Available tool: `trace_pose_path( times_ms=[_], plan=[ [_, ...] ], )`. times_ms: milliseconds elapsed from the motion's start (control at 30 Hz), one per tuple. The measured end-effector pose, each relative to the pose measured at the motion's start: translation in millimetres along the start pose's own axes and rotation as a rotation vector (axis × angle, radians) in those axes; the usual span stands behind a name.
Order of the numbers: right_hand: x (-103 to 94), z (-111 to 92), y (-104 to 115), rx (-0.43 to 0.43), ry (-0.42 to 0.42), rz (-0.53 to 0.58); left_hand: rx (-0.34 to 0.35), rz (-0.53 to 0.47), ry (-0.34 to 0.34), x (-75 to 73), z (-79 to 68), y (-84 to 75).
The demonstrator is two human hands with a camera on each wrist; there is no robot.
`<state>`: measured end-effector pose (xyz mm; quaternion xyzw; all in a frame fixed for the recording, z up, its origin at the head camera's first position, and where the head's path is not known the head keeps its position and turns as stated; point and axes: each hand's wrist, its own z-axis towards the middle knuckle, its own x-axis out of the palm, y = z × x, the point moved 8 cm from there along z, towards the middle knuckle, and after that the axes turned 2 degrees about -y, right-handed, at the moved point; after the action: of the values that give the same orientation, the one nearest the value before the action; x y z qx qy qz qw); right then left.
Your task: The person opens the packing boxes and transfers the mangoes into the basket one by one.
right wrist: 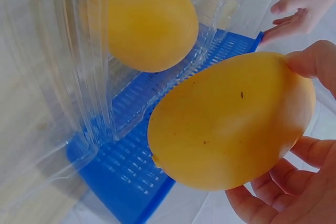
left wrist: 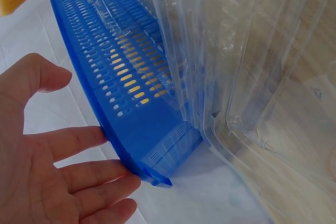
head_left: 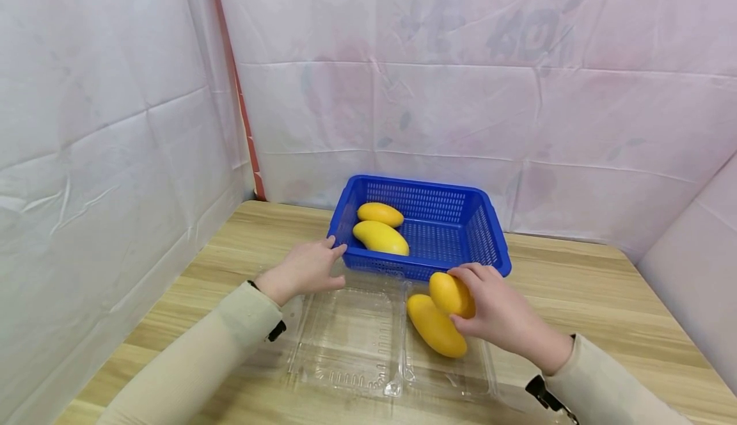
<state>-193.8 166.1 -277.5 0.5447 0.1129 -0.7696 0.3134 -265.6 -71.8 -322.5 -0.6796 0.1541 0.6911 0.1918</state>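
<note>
My right hand (head_left: 502,313) grips a yellow mango (head_left: 448,292) between thumb and fingers, above the right half of a clear plastic clamshell box (head_left: 351,342). Below it, another mango (head_left: 433,330) lies in that same half, partly covered by the held one. In the right wrist view the held mango (right wrist: 231,121) shows a few dark specks. My left hand (head_left: 305,271) is at the front left corner of a blue slotted basket (head_left: 420,185). Its outstretched fingers (left wrist: 100,177) touch the basket rim, and the thumb stands apart.
Two more mangoes, one behind (head_left: 380,214) and one in front (head_left: 381,238), lie in the basket's left part. The opened box lies on the wooden table (head_left: 576,303) right in front of the basket. White sheeting (head_left: 449,111) hangs behind and at both sides.
</note>
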Motion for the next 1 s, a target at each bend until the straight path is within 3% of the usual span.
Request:
trace_pose_path(
  times_ms=[1000],
  plan=[
    [-12.8, 18, -20, 0.024, 0.002, -0.038, -0.003, 0.003, 0.01, -0.4, -0.5, -0.6]
  ],
)
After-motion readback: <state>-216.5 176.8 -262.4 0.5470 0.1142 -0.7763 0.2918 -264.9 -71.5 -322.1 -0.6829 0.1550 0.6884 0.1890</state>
